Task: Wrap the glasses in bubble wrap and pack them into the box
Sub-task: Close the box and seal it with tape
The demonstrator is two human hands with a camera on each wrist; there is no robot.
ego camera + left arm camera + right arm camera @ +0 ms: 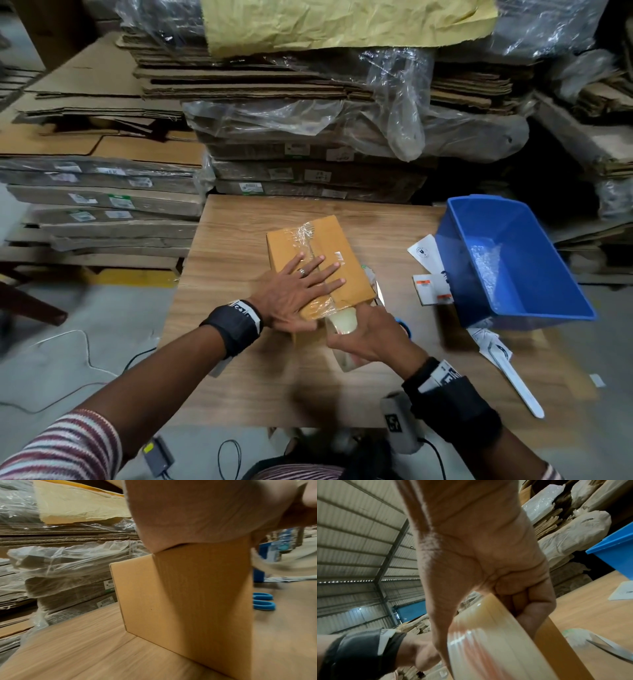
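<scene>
Stacked flat cartons (102, 202) under plastic sheeting walled the far edge of the wooden tabletop (239, 377) where you worked. At its right edge sat the blue bin (534, 294), a scrap of bubble wrap (486, 263) lying in it. Near the middle stood the box (294, 243), flaps already closed, so no glasses could be seen; they were presumably packed inside. Your left hand (291, 291) lay flat on its top, fingers spread and straight, pressing the clear tape strip along the seam. Your right hand (370, 335) gripped the tape roll (342, 329) at the near end of the box, fingers curled round it. Scissors (263, 601) lay just beside the box, toward the bin. The risk: pulling the roll with the strip uncut could have wrinkled the tape or dragged the box off its spot if your pressing hand eased.
</scene>
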